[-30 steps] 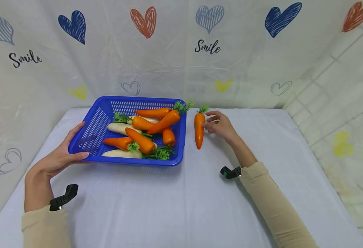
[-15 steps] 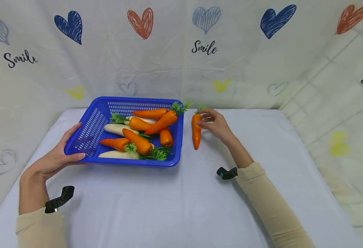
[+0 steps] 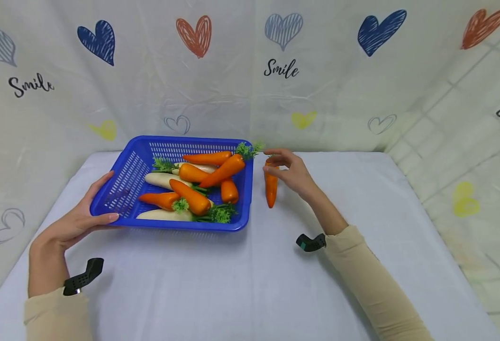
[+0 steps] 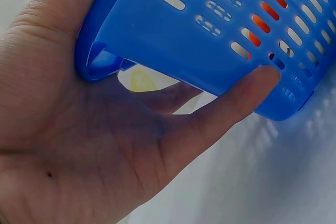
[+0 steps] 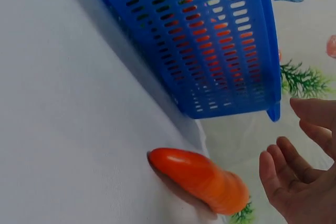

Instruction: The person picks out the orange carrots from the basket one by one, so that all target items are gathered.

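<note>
A blue plastic basket [image 3: 250, 199] holds several orange carrots [image 3: 192, 196] and white radishes [image 3: 164, 215], some with green leafy tops. My left hand [image 3: 76, 219] grips its left end, with the thumb at the near corner; in the left wrist view, fingers [image 4: 226, 106] reach along the slotted wall. To the basket's right, one loose carrot [image 3: 271, 192] lies on the cloth, tip toward me. Over its leafy end is my right hand [image 3: 294, 176], hiding the top. In the right wrist view a gap separates the bent fingers [image 5: 273, 177] from that carrot [image 5: 194, 174].
A white cloth [image 3: 215, 284] covers the table. Behind it hangs a pale curtain [image 3: 232, 94] printed with hearts and "Smile". One carrot's leaves [image 3: 250, 149] stick out over the basket's back right corner.
My right hand has moved left from beside the loose carrot to over its top, covering more of it. The carrot and basket keep their places; my left hand stays on the basket.
</note>
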### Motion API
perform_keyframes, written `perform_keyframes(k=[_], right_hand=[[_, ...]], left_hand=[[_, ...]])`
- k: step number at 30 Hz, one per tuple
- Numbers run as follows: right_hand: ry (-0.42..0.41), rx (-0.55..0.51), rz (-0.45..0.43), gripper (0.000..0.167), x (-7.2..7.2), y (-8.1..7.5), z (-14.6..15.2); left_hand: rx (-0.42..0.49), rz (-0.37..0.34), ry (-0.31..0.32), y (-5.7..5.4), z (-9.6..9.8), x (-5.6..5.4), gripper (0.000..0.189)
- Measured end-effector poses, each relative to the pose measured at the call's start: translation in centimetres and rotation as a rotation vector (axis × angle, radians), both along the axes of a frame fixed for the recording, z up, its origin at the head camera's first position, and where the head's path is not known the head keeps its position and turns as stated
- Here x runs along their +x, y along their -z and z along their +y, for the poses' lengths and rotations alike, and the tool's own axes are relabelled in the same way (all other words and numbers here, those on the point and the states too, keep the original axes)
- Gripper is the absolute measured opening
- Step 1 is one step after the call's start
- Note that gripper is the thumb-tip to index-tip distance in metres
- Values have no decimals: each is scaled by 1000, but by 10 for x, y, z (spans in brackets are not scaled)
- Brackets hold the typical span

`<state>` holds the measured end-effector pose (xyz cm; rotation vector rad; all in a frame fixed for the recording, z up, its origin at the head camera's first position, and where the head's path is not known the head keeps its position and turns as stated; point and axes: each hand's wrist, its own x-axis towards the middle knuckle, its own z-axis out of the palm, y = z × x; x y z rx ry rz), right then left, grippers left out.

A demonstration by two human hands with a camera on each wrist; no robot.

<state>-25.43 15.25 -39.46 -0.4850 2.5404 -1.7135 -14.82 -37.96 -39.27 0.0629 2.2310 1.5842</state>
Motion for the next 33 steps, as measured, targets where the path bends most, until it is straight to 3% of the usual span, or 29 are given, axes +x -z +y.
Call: perform_keyframes(k=[11,24,33], right_hand=[[-57,-25,60,43,8,-13,-18],[-17,-77,86,41,15,-18,-24],[-57,-119,102,38,16,-20,-31]], left_hand=[[3,-3,-4,0,0,1,101],[5,0,-8,0,1,1,101],[4,-10,-19,-1,2,0,101]])
